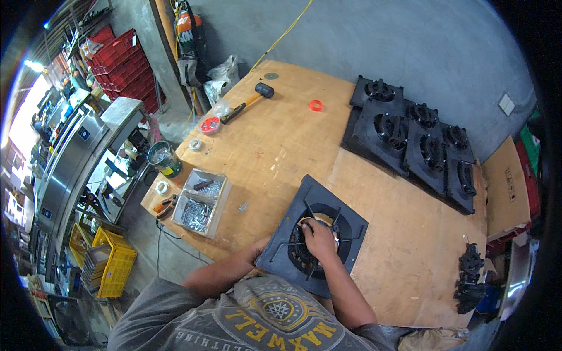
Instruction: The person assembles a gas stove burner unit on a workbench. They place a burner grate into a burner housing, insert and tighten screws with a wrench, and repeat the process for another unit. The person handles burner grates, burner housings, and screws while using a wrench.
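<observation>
A square black gas stove (280, 234) lies tilted against my body at the table's near edge, with thin support bars around its round burner opening. My right hand (319, 238) reaches into the middle of the opening, its fingers curled together. A pale, brass-coloured ring (321, 217) shows in part around that hand; what the fingertips grip is hidden. Beside the stove's left corner is my left hand (256, 250), mostly hidden by the frame, so its fingers do not show.
Left of the stove stand a two-part box (220, 217) of screws, orange-handled pliers (166, 205) and a dark bucket (164, 159). A mallet (249, 103) and a red ring (316, 105) lie farther back. Several black burner plates (386, 131) line the wall; black metal parts (470, 278) sit right.
</observation>
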